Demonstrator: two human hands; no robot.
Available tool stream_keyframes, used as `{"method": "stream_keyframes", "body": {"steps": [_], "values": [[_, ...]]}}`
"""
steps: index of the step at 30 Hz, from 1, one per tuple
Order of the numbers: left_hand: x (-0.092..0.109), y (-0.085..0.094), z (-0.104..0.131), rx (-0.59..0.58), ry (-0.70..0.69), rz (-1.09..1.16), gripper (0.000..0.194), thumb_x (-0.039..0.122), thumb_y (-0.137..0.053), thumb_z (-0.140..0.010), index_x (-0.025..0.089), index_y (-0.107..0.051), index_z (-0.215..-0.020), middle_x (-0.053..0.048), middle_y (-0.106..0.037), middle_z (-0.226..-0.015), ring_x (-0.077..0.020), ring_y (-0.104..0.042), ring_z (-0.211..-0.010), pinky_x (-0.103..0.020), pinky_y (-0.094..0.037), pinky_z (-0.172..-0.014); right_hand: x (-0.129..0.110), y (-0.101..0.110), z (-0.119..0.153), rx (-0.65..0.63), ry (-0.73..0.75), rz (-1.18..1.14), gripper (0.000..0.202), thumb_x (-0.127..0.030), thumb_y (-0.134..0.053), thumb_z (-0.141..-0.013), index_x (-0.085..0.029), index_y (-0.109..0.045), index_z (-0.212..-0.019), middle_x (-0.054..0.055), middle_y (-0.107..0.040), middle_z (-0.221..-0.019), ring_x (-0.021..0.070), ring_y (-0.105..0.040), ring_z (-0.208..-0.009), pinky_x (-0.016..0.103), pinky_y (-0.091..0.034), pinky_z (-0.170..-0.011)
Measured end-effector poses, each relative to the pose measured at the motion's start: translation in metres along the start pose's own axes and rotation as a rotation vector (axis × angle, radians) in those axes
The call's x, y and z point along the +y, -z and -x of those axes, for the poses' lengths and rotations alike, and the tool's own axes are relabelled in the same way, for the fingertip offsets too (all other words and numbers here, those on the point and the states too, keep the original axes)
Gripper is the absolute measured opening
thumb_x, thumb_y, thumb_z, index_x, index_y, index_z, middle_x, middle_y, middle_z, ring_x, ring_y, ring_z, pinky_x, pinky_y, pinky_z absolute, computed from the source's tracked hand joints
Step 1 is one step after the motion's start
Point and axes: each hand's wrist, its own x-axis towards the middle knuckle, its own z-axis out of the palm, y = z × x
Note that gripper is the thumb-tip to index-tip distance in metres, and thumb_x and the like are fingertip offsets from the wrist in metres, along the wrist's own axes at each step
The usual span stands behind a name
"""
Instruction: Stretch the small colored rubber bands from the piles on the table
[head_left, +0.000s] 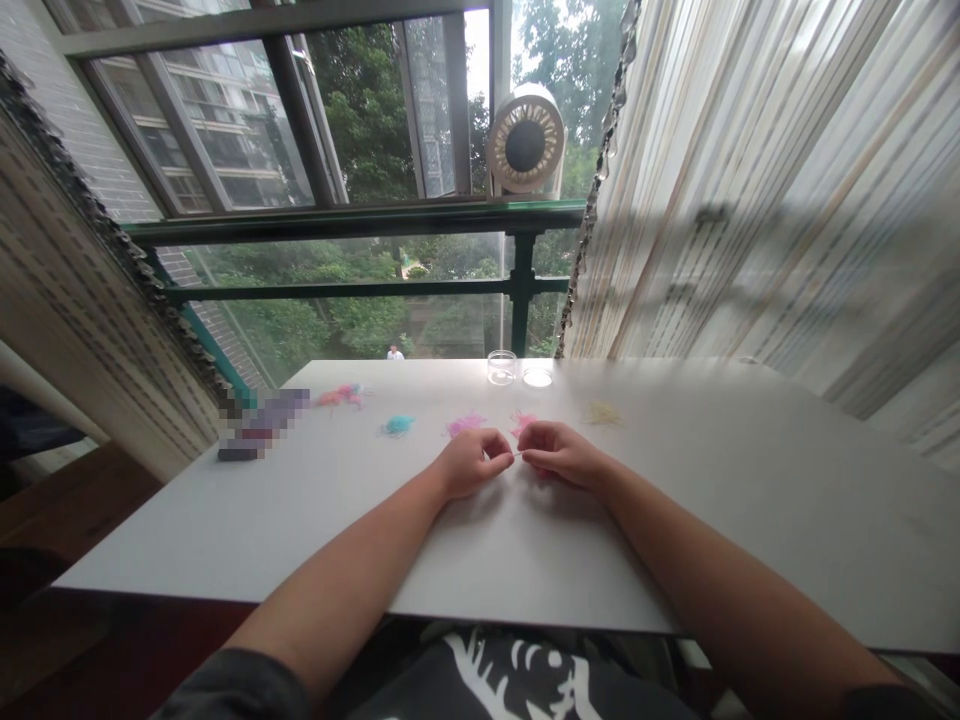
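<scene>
A thin, pale strand (517, 455) is spanning the small gap between the two hands above the white, flat tabletop (315, 520). The left hand (474, 463) and the right hand (561, 455) are each pinching it between thumb and fingers. Just beyond them, a pink, stringy cluster (523, 423) and a lilac, stringy cluster (466, 424) are lying on the tabletop.

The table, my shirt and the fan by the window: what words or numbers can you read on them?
None can be read.
Table: no writing shows.
Dark shirt: white print, but no letters I can make out.
Fan: no readable text.
Purple and dark object: too blurred to tell.
</scene>
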Motion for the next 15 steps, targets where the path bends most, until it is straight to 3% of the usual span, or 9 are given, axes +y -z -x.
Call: {"method": "stream_keyframes", "body": {"steps": [15], "values": [[0.0029,-0.0007,0.0005,-0.034,-0.008,-0.009,0.016,0.029,-0.055,-0.072,0.014,-0.061,-0.074,-0.001,-0.060,-0.067,-0.0086,-0.050,-0.058,-0.020,-0.038,-0.054,-0.0026,-0.0038,0.0001,0.001,-0.013,0.059,0.017,-0.027,-0.060,-0.070,-0.015,-0.049,-0.067,-0.006,-0.045,-0.049,0.0058,-0.042,-0.041,0.018,-0.030,-0.039]]}}
